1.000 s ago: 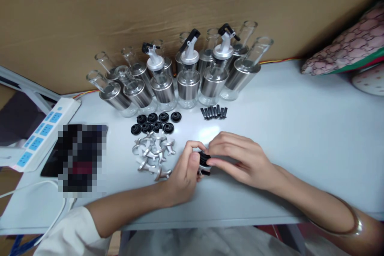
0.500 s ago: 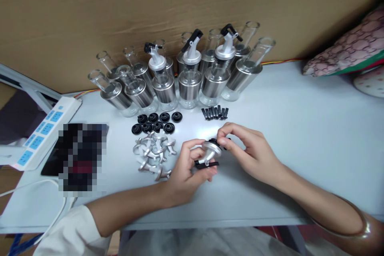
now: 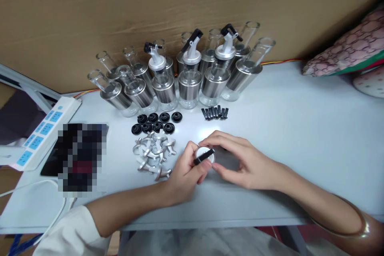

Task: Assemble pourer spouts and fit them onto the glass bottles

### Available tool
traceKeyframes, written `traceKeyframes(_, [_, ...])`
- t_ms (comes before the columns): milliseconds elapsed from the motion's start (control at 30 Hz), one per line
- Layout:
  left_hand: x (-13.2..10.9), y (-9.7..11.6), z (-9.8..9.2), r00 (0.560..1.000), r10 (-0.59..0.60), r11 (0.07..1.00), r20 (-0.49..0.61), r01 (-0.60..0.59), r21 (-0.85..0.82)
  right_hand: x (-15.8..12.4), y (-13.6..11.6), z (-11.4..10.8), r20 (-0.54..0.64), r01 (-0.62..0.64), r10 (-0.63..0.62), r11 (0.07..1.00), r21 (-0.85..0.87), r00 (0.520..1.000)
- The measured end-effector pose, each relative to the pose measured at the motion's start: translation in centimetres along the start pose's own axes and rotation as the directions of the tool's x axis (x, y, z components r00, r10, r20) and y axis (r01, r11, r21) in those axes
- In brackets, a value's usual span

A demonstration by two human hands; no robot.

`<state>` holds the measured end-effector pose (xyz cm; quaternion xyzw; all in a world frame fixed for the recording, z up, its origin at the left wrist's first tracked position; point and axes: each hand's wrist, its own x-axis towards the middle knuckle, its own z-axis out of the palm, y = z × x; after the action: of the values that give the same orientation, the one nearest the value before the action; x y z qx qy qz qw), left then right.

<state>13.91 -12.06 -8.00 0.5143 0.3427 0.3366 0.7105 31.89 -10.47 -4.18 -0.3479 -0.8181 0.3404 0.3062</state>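
Both my hands meet just in front of me over a pale blue table. My left hand pinches a silver pourer cap with a black lever from the left. My right hand curls round the same cap from the right, fingertips on its rim. To the left of my hands lies a heap of silver spouts. Behind that sit several black rubber rings. A row of small black stoppers lies beyond my right hand.
Several glass-and-steel bottles stand at the back against a brown cardboard wall, three of them with pourer caps on. A white and blue power strip and a dark blurred object lie at the left. Patterned cushions sit far right.
Half a second ago the cap was tilted up between my hands with its spout showing. Now it is turned end-on and my right hand has closed in round it.
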Motion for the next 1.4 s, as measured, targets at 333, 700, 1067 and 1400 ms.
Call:
traceKeyframes(333, [-0.2,-0.3,-0.4,0.999,0.031,0.989,-0.037,-0.026,0.146,0.1,-0.2,-0.1,-0.067,-0.088,0.086,0.996,-0.026,0.994])
traceKeyframes(700, [0.1,-0.9,-0.2,0.937,0.345,0.928,-0.060,-0.331,0.171,0.6,-0.1,0.1,-0.118,-0.268,0.294,0.943,0.196,0.948])
traceKeyframes(1067, [0.5,-1.2,0.1,0.923,0.348,0.936,-0.162,-0.332,0.115,-0.2,0.6,0.5,-0.264,-0.142,0.158,0.987,0.078,0.952])
traceKeyframes(1400, [0.5,-1.4,-0.2,0.904,0.380,0.915,-0.197,-0.336,0.223,-0.1,0.1,0.6,-0.152,-0.141,0.141,0.990,0.008,0.978])
